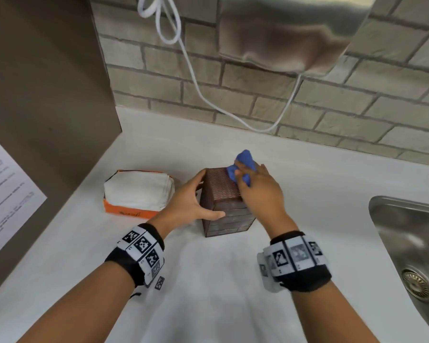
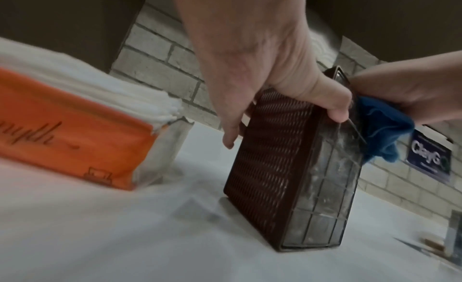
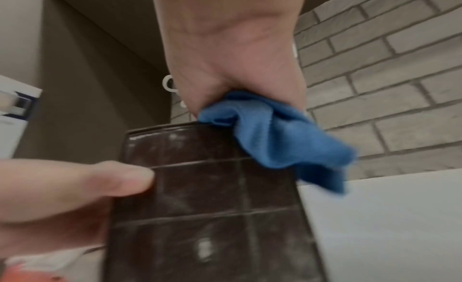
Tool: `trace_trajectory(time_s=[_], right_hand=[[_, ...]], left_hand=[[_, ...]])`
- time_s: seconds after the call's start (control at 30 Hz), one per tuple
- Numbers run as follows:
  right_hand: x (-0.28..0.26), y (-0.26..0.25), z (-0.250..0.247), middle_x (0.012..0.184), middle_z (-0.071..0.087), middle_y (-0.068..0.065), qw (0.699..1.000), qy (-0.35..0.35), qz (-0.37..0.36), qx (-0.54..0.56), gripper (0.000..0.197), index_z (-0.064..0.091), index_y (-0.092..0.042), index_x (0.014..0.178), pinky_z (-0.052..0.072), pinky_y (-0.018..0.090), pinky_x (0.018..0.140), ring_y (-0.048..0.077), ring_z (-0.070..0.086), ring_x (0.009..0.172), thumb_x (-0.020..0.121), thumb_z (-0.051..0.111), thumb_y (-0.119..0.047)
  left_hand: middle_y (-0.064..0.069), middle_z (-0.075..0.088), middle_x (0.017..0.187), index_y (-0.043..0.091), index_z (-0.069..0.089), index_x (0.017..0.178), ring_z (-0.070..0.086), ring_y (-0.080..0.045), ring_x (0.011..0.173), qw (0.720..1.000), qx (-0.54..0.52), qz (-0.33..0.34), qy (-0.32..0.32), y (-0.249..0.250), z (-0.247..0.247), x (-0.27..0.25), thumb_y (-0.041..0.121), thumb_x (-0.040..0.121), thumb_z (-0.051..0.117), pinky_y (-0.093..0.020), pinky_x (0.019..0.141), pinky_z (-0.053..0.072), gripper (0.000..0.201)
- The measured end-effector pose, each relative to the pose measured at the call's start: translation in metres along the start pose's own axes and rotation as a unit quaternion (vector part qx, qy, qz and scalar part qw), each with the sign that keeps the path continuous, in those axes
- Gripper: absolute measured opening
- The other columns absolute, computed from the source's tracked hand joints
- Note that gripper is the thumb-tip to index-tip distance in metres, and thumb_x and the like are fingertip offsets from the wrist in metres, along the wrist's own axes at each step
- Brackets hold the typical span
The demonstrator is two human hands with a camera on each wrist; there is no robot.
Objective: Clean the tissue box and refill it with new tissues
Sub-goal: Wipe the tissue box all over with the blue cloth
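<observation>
A dark brown tissue box [image 1: 227,206] [image 2: 282,167] [image 3: 212,207] stands on end on the white counter [image 1: 208,280], woven pattern on its upper face. My left hand [image 1: 196,196] [image 2: 262,78] grips it from the left, thumb on the near face and fingers round the far side. My right hand [image 1: 260,189] [image 3: 237,59] holds a crumpled blue cloth [image 1: 243,167] [image 2: 382,132] [image 3: 277,136] against the box's top right edge. The near face shows dusty smears in the wrist views. A pack of white tissues in an orange wrapper [image 1: 136,194] [image 2: 75,124] lies to the left.
A steel sink [image 1: 411,243] is set in the counter at the right. A brick wall [image 1: 307,107] runs behind, with a metal hand dryer [image 1: 290,30] and its looped white cord [image 1: 196,78] above. A brown panel with a printed sheet [image 1: 3,194] stands on the left.
</observation>
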State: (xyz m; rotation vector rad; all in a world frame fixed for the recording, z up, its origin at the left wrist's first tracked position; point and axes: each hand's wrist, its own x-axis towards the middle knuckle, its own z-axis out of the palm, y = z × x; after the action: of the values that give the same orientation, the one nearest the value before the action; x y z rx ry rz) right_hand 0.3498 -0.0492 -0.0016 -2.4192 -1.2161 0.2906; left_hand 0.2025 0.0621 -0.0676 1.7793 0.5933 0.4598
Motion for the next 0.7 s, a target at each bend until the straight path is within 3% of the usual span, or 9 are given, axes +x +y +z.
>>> trace_trajectory(time_s=[0.07, 0.17, 0.2, 0.3, 0.43, 0.53, 0.6, 0.67, 0.7], right_hand=[[-0.015, -0.025, 0.015, 0.142, 0.048, 0.003, 0.993, 0.058, -0.056, -0.082, 0.045, 0.052, -0.034, 0.134, 0.037, 0.039, 0.106, 0.03, 0.039, 0.134, 0.098, 0.026, -0.039], [-0.032, -0.046, 0.038, 0.118, 0.067, 0.007, 0.972, 0.12, -0.191, -0.067, 0.04, 0.071, -0.025, 0.109, 0.044, 0.044, 0.102, 0.03, 0.06, 0.111, 0.087, 0.039, -0.033], [-0.032, -0.044, 0.039, 0.116, 0.068, 0.006, 0.97, 0.119, -0.204, -0.061, 0.037, 0.072, -0.026, 0.108, 0.045, 0.043, 0.101, 0.029, 0.061, 0.108, 0.088, 0.042, -0.032], [-0.02, -0.017, 0.023, 0.118, 0.066, 0.004, 0.979, 0.122, -0.155, -0.047, 0.034, 0.067, -0.032, 0.118, 0.046, 0.033, 0.091, 0.025, 0.061, 0.106, 0.095, 0.042, -0.033], [-0.003, 0.006, 0.007, 0.134, 0.054, 0.0, 0.995, 0.093, 0.018, 0.04, 0.035, 0.055, -0.035, 0.131, 0.042, 0.029, 0.088, 0.023, 0.054, 0.118, 0.102, 0.036, -0.037], [-0.024, -0.025, 0.026, 0.123, 0.063, 0.007, 0.986, 0.137, -0.07, -0.061, 0.043, 0.064, -0.025, 0.121, 0.044, 0.038, 0.096, 0.03, 0.056, 0.114, 0.095, 0.031, -0.035], [-0.04, -0.039, 0.039, 0.123, 0.065, 0.007, 0.979, 0.139, -0.14, -0.056, 0.044, 0.067, -0.025, 0.118, 0.038, 0.042, 0.105, 0.029, 0.056, 0.118, 0.093, 0.033, -0.037], [-0.045, -0.034, 0.037, 0.123, 0.065, 0.007, 0.976, 0.125, -0.174, -0.028, 0.04, 0.067, -0.027, 0.119, 0.036, 0.041, 0.108, 0.026, 0.055, 0.119, 0.095, 0.038, -0.037], [-0.043, -0.026, 0.03, 0.118, 0.066, 0.008, 0.975, 0.134, -0.176, -0.01, 0.038, 0.069, -0.027, 0.117, 0.041, 0.041, 0.102, 0.027, 0.058, 0.113, 0.095, 0.039, -0.036]], left_hand=[[0.023, 0.061, 0.116, 0.055, 0.046, 0.113, 0.055, 0.017, 0.108, 1.0, 0.006, 0.013, 0.005, 0.0, 0.001, 0.002, 0.014, 0.058, 0.092, 0.002, 0.084, 0.039, 0.082], [0.017, 0.063, 0.097, 0.038, 0.052, 0.101, 0.061, -0.002, 0.098, 1.0, 0.019, 0.01, 0.016, 0.0, 0.0, 0.004, 0.012, 0.069, 0.084, 0.001, 0.074, 0.042, 0.053], [0.017, 0.063, 0.097, 0.036, 0.052, 0.103, 0.061, -0.003, 0.098, 1.0, 0.022, 0.006, 0.018, -0.001, -0.001, 0.004, 0.008, 0.069, 0.084, -0.001, 0.075, 0.043, 0.055], [0.018, 0.062, 0.12, 0.038, 0.046, 0.126, 0.057, 0.008, 0.111, 1.0, 0.017, 0.008, 0.005, -0.002, -0.001, 0.001, 0.011, 0.058, 0.093, -0.001, 0.088, 0.041, 0.087], [0.026, 0.057, 0.119, 0.044, 0.039, 0.129, 0.048, 0.022, 0.108, 1.0, 0.022, 0.011, 0.01, -0.001, 0.001, 0.002, 0.017, 0.057, 0.094, 0.009, 0.078, 0.034, 0.094], [0.022, 0.06, 0.118, 0.049, 0.041, 0.122, 0.054, 0.019, 0.107, 1.0, 0.019, 0.017, 0.017, 0.0, 0.002, 0.002, 0.025, 0.05, 0.093, 0.002, 0.085, 0.039, 0.092], [0.023, 0.06, 0.116, 0.052, 0.04, 0.119, 0.056, 0.016, 0.105, 1.0, 0.0, 0.015, 0.015, 0.002, 0.001, 0.001, 0.038, 0.048, 0.083, -0.004, 0.087, 0.043, 0.085], [0.019, 0.063, 0.116, 0.046, 0.043, 0.126, 0.059, 0.012, 0.106, 1.0, -0.006, 0.017, 0.011, 0.001, 0.0, -0.001, 0.036, 0.049, 0.083, -0.008, 0.087, 0.046, 0.087], [0.016, 0.064, 0.119, 0.039, 0.045, 0.131, 0.059, 0.008, 0.111, 1.0, -0.005, 0.019, 0.01, 0.001, 0.0, -0.001, 0.031, 0.05, 0.087, -0.012, 0.09, 0.047, 0.092]])
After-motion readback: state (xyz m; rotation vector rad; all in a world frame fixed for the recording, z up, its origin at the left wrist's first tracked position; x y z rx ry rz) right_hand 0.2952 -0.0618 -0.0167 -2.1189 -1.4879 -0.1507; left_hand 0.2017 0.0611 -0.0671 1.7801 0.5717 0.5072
